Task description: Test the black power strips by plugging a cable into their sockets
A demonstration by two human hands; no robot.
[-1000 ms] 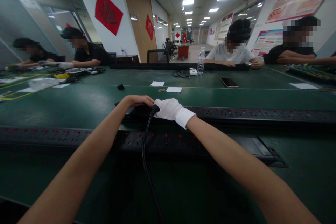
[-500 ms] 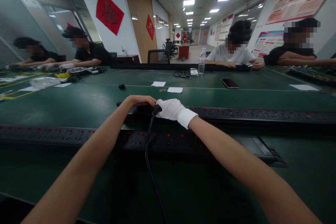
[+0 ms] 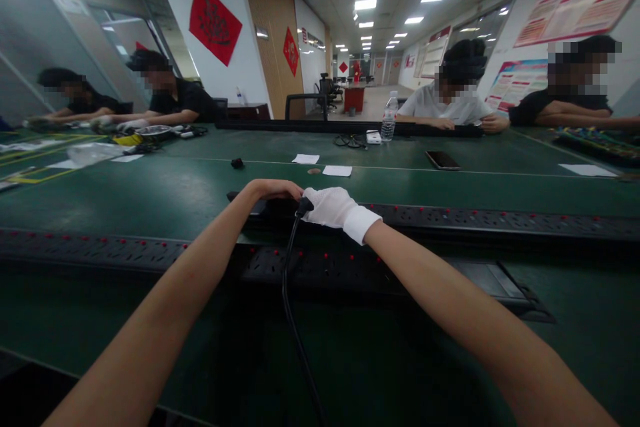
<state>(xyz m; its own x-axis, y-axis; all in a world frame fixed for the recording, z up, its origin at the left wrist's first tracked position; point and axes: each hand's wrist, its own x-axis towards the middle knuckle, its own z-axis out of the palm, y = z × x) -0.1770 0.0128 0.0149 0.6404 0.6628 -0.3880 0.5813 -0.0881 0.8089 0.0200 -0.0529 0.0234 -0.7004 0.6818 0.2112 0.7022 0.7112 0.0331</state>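
My right hand (image 3: 330, 207), in a white glove, is closed around a black plug (image 3: 305, 205) at the far power strip (image 3: 425, 216). A black power cord (image 3: 290, 293) runs from the plug down toward me. Whether the plug's pins sit in a socket is hidden by the glove. My bare left hand (image 3: 277, 189) is bent over the left end of that same strip, gripping it, its fingertips close to the plug and partly hidden. Nearer to me lies a second long black power strip (image 3: 320, 267) with red dots along it, passing beneath both forearms.
Beyond my hands are paper slips (image 3: 337, 171), a small black piece (image 3: 237, 163), a phone (image 3: 442, 160), a water bottle (image 3: 389, 117) and a white case (image 3: 373, 137). Several people sit across the green table (image 3: 150, 193). A plastic bag (image 3: 93, 154) lies at left.
The view has turned slightly left, so the scene sits a little further right. Both hands keep the same hold on plug and strip.
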